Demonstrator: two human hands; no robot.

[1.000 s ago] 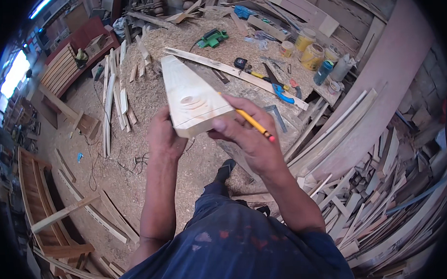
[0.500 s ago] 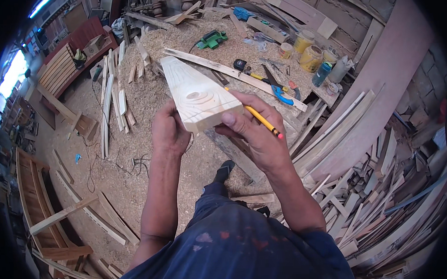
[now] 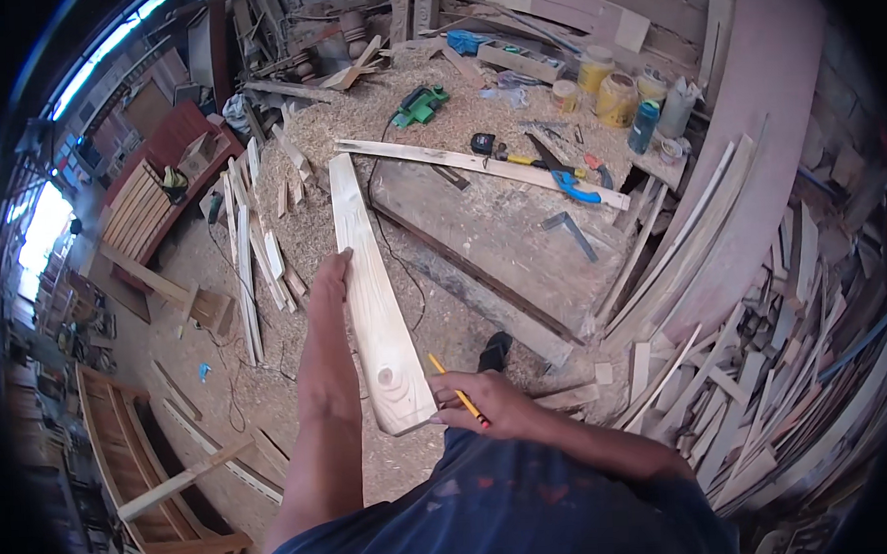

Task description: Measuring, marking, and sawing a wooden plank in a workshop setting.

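Observation:
A pale wooden board (image 3: 375,300) with a round knot near its close end is held out before me, stretching away toward the workbench. My left hand (image 3: 335,277) grips its left edge about midway along, the fingers mostly hidden beneath. At the near right corner, my right hand (image 3: 489,404) is closed on the board's end. A yellow pencil (image 3: 458,390) with a reddish tip is also tucked in that hand, slanting across the fingers. Beyond the right hand, a metal try square (image 3: 570,235) lies on the bench top (image 3: 481,236).
A long wood strip (image 3: 478,164), a blue-handled saw (image 3: 568,184), a black tape measure (image 3: 482,144) and a green power planer (image 3: 420,105) lie on the bench area among shavings. Tubs (image 3: 617,99) stand behind. Scrap wood (image 3: 756,402) is piled at right, a wooden frame (image 3: 145,458) at left.
The board has swung down and now shows its full length. My left hand has slid farther along its edge; my right hand has moved down and nearer with the pencil. The try square has come into sight.

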